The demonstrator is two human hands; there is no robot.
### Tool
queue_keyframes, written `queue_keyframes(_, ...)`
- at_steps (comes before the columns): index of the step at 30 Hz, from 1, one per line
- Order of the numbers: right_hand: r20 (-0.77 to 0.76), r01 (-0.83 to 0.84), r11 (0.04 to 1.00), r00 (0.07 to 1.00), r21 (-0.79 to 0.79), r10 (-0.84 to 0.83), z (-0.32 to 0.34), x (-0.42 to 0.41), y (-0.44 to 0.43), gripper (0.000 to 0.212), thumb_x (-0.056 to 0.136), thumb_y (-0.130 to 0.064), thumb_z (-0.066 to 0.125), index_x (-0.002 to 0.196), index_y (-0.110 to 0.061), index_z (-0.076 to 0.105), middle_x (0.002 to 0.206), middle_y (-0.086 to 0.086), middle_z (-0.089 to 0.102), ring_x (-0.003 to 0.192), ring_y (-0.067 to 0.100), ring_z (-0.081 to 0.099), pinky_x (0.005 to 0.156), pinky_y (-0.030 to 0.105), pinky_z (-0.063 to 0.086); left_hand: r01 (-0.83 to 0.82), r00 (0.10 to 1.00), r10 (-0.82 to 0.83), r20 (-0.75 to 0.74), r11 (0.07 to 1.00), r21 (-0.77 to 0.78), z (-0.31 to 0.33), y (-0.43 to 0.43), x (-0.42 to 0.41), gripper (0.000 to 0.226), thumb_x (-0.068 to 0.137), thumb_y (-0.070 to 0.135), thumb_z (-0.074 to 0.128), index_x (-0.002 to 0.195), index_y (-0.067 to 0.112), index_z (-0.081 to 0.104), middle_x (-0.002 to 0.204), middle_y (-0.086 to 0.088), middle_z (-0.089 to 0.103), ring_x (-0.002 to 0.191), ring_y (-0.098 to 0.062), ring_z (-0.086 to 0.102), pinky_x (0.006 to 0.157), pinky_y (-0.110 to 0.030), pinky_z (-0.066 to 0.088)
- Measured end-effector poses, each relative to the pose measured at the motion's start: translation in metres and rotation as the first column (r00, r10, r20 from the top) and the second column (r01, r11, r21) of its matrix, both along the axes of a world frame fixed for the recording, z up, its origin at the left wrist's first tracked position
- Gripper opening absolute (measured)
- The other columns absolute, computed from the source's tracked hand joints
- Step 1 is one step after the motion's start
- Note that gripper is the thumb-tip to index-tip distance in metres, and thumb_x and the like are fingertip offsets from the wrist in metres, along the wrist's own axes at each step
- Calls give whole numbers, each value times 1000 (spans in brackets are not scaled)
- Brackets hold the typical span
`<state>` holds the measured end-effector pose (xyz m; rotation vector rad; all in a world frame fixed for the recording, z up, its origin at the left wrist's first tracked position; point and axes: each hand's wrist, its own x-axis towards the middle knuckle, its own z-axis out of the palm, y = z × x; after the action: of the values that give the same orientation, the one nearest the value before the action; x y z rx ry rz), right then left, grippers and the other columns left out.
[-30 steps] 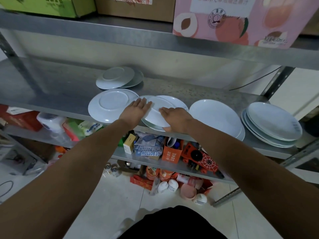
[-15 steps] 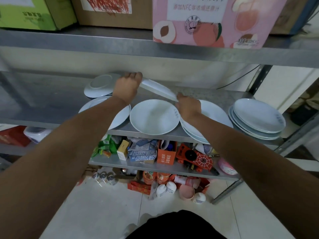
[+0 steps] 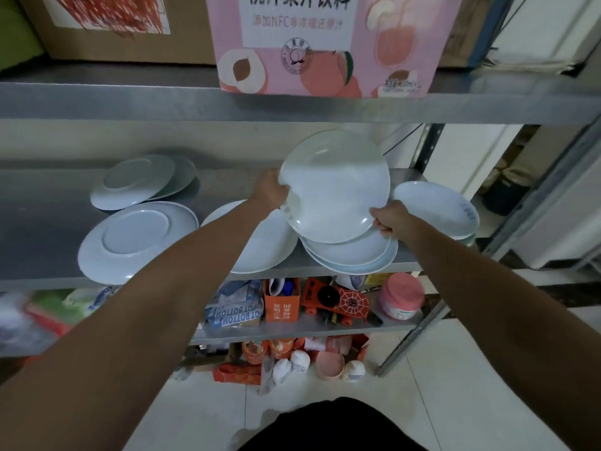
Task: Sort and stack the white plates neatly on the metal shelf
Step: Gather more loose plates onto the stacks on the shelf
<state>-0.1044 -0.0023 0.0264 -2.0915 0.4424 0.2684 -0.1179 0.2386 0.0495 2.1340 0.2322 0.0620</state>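
Head view: both your hands hold one white plate (image 3: 335, 187) tilted above the metal shelf (image 3: 48, 229).
Your left hand (image 3: 271, 192) grips its left rim, your right hand (image 3: 388, 218) pinches its lower right edge, over a plate stack (image 3: 351, 255). Readable: "NFC" on the pink carton (image 3: 325, 43); "POT BOTTOM", upside down, on a packet (image 3: 234, 315).

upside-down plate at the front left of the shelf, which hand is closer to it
Left. The left hand grips the raised plate's left rim, right of the upside-down plate; the right hand holds the opposite rim, farther away.
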Motion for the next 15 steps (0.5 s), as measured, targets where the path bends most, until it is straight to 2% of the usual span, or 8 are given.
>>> queue_keyframes(2,-3,5,996,1000,-94,-5,-4,4,-13,28,92,-8,54,66,-7,46,62,8,47,48,16,43,32,13,32,70,995,-64,-73,994,79,-9,-9,9,22,93,4,47,109,3,62,110,-20,66,100,-36,67,68,-40,58)
queue_keyframes(3,-6,-10,987,1000,-161,9,-5,6,-17,25,92,-10,56,68,-4,50,67,10,51,56,20,48,40,19,38,105,990,-89,-113,984,143,-11,-12,11,16,92,7,51,103,3,62,102,-16,68,93,-33,69,64,-36,59)
queue_keyframes(5,-1,-45,951,999,-305,47,-6,9,-22,19,91,-16,58,92,3,60,87,15,58,77,27,55,62,30,46,160,978,-118,-172,954,252,-17,-14,17,7,91,12,57,87,6,58,83,-10,66,70,-29,68,66,-34,61)
queue_keyframes(7,-29,-88,906,996,-413,84,-5,10,-24,34,92,-21,57,115,4,57,106,20,62,91,32,59,75,33,46,186,969,-123,-215,933,307,-23,-16,25,14,90,13,60,78,10,53,69,-9,62,53,-22,61,75,-39,61)
queue_keyframes(9,-47,-128,863,992,-489,120,-5,11,-23,38,92,-24,56,120,3,56,114,19,62,102,34,61,78,32,46,211,963,-134,-236,917,338,-26,-17,31,10,90,14,62,88,7,55,64,-7,60,49,-18,57,67,-36,59)
queue_keyframes(11,-56,-155,830,987,-536,148,-7,14,-23,35,92,-23,56,117,0,57,110,16,63,96,32,60,80,33,47,248,953,-156,-262,894,372,-27,-15,33,13,89,16,63,93,6,58,60,-6,59,48,-17,56,58,-29,54)
queue_keyframes(15,-93,-196,785,980,-588,175,-11,22,-21,35,93,-26,55,119,-2,56,118,16,62,108,33,61,91,38,49,319,934,-182,-308,811,490,-30,-10,35,30,87,27,63,105,3,66,81,-10,71,64,-23,63,69,-29,54)
